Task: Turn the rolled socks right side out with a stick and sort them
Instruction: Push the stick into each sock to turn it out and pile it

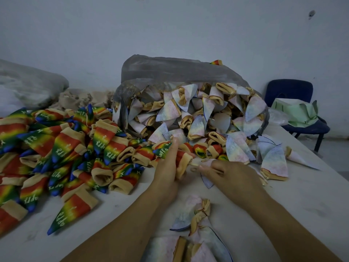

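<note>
Sock (182, 159) in rainbow stripes sits mid-tabletop (302, 195), bunched in my left grip (166, 171), fingers curled round its body. It looks light, soft and stretchy, limp knit, so I judge the tan cuff the best hold. My right grip (230, 173) curls at the cuff's mouth; what it pinches I cannot tell. Rainbow socks (62, 148) pile left, pale socks (198, 114) spill from the bag (170, 70) just beyond, crowding the far side.
</note>
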Available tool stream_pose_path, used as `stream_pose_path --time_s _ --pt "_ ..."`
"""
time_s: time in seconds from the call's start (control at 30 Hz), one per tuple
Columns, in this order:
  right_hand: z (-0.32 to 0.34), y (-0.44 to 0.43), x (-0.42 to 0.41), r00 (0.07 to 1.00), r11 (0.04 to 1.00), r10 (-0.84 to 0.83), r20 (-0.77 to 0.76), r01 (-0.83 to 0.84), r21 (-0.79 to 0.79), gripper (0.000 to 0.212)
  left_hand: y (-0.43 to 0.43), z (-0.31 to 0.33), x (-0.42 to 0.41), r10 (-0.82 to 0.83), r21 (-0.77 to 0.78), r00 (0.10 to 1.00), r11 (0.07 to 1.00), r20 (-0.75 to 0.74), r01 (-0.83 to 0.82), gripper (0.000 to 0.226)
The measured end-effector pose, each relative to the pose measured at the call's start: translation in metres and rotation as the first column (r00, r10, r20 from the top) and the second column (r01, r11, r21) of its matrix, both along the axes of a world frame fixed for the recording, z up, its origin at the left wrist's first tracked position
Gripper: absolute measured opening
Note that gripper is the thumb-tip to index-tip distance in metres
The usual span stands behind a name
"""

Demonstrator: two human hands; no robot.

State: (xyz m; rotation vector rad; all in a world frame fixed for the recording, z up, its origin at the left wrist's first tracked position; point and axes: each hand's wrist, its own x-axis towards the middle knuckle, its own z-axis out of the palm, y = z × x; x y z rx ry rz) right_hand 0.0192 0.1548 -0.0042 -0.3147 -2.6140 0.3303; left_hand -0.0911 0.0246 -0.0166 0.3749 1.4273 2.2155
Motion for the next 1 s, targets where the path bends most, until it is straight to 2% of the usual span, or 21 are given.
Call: stream_pose_path --time_s 0.1,0.2,0.4,0.47,0.57,0.63,0.73,0.83,1.0 --pt "0.003 0.005 0.003 0.999 0.999 0.047 -0.022 -0.047 0.022 0.061 0.001 0.001 -0.001 -0.058 0.009 0.997 0.998 0.050 0.057 0.054" --pt "0.000 -0.002 -0.001 0.995 0.996 0.078 -0.064 -0.074 0.057 0.056 0.004 -0.005 0.000 -0.059 -0.099 0.998 0.994 -0.039 0.055 0.063" --pt "-0.020 -0.024 -0.013 0.999 0.999 -0.037 0.018 0.037 0.009 0.055 0.006 -0.008 -0.001 -0.047 -0.122 0.997 0.992 -0.065 0.038 0.062" --pt "-0.019 -0.019 -0.012 0.999 0.999 -0.041 -0.007 0.041 0.001 0.061 0.007 -0.009 -0.002 -0.046 -0.139 0.994 0.990 -0.095 0.032 0.057" --pt "-0.014 -0.011 -0.010 0.996 0.997 -0.068 -0.051 0.065 -0.049 0.046 0.006 -0.011 -0.001 -0.046 -0.107 0.989 0.994 -0.144 0.031 0.054" --pt "-0.014 -0.008 -0.009 0.993 0.991 -0.100 -0.064 0.094 -0.097 0.047 0.005 -0.012 -0.002 -0.064 -0.111 0.985 0.993 -0.160 0.047 0.056" --pt "-0.015 -0.005 -0.007 0.989 0.991 -0.119 -0.091 0.112 -0.076 0.042 0.007 -0.013 -0.002 -0.022 -0.156 0.979 0.988 -0.203 -0.010 0.050" --pt "-0.015 -0.004 -0.006 0.993 0.994 -0.098 -0.073 0.094 -0.061 0.037 0.008 -0.013 -0.003 0.052 -0.180 0.988 0.981 -0.148 -0.078 0.057" --pt "-0.009 0.003 0.001 0.993 0.985 -0.116 0.007 0.116 -0.126 0.036 0.006 -0.011 -0.009 0.084 -0.087 0.991 0.992 -0.103 -0.093 0.057"
